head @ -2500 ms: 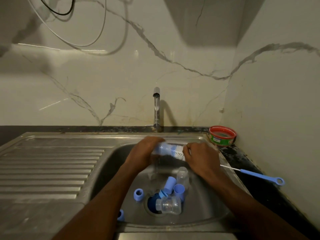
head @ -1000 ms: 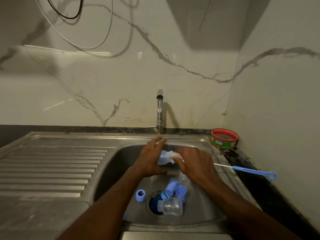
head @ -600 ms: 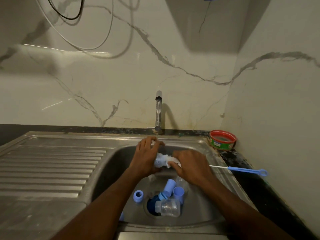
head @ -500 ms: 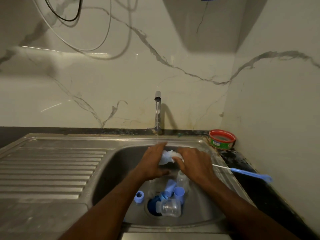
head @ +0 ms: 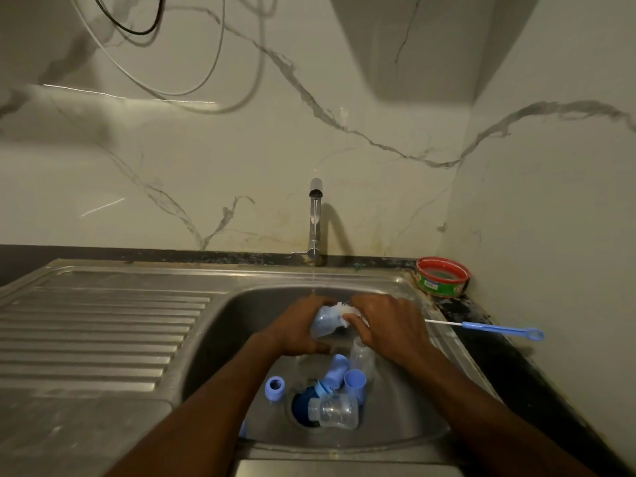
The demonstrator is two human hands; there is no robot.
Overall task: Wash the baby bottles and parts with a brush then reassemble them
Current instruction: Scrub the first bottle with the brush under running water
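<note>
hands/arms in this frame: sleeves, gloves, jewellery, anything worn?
Nothing worn that shows. The left hand and right hand are bare, without gloves, and no rings or watch can be made out in the dim light. Both forearms are bare from the wrist down to the bottom frame edge; no sleeve enters the view.

The right hand (head: 389,330) hides most of the brush (head: 499,330) head at the blurred bottle (head: 325,324). A blue part (head: 242,429) at the sink (head: 406,280) front is half hidden by the left arm.

Brushed stainless-steel sink (head: 220,315), glossy veined marble wall (head: 206,160), clear plastic bottle (head: 335,413), matt blue plastic brush handle (head: 499,328).
</note>
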